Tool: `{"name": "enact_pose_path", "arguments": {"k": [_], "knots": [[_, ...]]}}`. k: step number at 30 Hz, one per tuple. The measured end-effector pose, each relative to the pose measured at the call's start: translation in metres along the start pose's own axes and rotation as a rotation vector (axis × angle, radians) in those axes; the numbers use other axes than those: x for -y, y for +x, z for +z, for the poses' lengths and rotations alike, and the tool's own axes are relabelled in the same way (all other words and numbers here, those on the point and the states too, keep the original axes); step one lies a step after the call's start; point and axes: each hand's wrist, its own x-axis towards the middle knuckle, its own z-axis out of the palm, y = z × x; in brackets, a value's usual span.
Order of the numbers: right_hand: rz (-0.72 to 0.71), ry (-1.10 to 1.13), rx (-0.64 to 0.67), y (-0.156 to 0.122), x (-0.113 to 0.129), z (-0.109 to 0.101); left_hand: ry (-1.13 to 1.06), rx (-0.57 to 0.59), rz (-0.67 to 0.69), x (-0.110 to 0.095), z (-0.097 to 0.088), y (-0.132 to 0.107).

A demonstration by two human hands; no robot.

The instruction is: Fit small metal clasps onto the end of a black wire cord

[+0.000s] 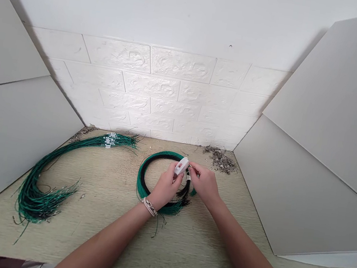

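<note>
My left hand point(167, 185), with a bracelet at the wrist, pinches a small white plastic piece point(181, 166) that has a reddish opening in its side. Close against its right end, the fingers of my right hand point(203, 183) are pressed together. What they grip is too small to make out. Both hands are over a round coil of green and black wires point(142, 178) lying on the table. A white tag point(188, 177) shows on the coil's right side, under my right hand. Part of the coil is hidden by my left hand.
At the left lies a long curved bundle of green wires point(32, 179), with white connectors point(109, 140) near its far end. A heap of grey scraps point(223, 161) is at the back right. Grey panels point(268, 183) stand on both sides, with a white brick-patterned wall point(165, 89) behind.
</note>
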Motion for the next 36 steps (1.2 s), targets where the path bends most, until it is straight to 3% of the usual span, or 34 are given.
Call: {"name": "enact_pose_path", "arguments": {"k": [7,36], "knots": [[-0.046,-0.087,0.056,-0.0006,-0.0028,0.0022,-0.004,-0.029,0.007,0.0002,-0.0023,0.0014],[-0.075,-0.017,-0.012,-0.0001,-0.0023,0.0014,-0.006,0.004,0.005,-0.0004,0.0014,-0.001]]}}
